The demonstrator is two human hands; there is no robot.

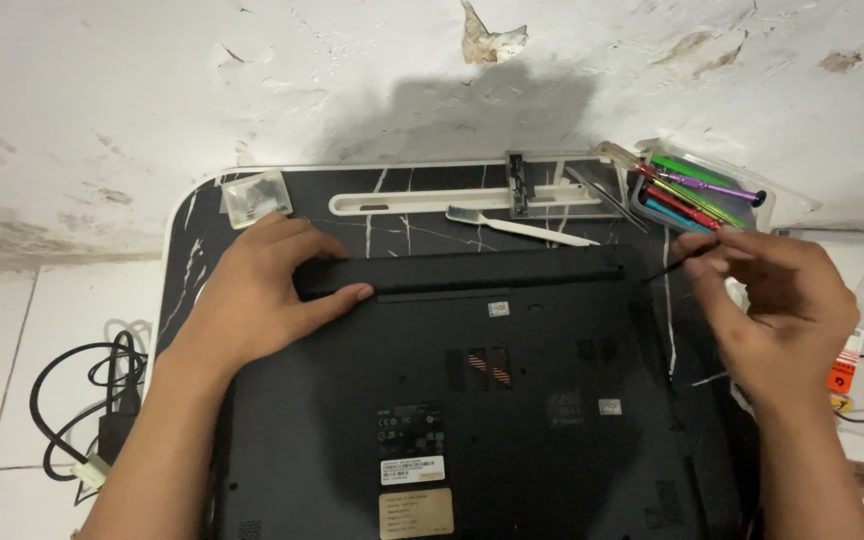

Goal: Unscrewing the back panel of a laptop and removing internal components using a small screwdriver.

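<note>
Lying upside down across the table's (192, 215) middle, black laptop (472, 390) has left hand (267, 290) pressed flat & unclenched on its far-left battery strip, while right hand (777, 300) pinches a thin dark tool (674, 264) w/ fingertips nr far-right corner.

A small black table (192, 215) with white marble-like veining stands against a cracked, peeling white wall (152, 80). At twelve o'clock on the table lies a long white slotted tray (412, 202), with a white toothbrush (522, 228) just below it. At eleven o'clock sits a small clear plastic box (255, 197). At two o'clock a clear case (742, 205) holds coloured screwdrivers (697, 195). At eight o'clock, black cables (82, 400) coil on the white tiled floor (2, 350).
</note>
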